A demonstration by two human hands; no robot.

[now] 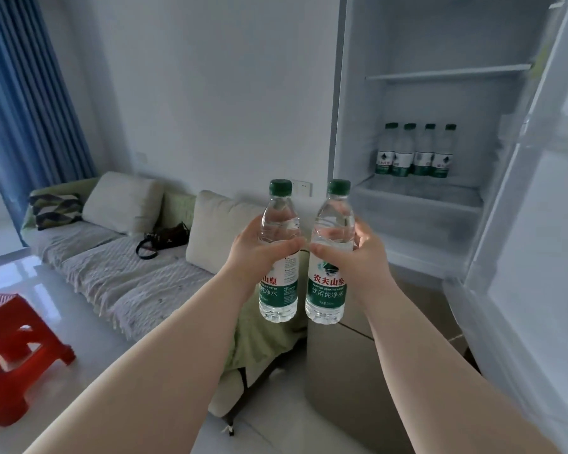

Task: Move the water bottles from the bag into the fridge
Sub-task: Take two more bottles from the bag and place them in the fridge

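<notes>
My left hand (254, 253) grips a clear water bottle (279, 283) with a green cap and green label, held upright. My right hand (358, 253) grips a second, matching bottle (327, 290) right beside it; the two bottles nearly touch. Both are held in the air in front of the open fridge (417, 204), to the left of its opening. Inside, several identical bottles (415, 152) stand in a row at the back of the lower shelf. The bag the bottles come from is out of view.
The fridge door (532, 224) stands open at the right. A sofa (118, 267) with cushions and a dark handbag (164, 239) runs along the wall at left. A red plastic stool (17, 352) stands on the tiled floor at lower left.
</notes>
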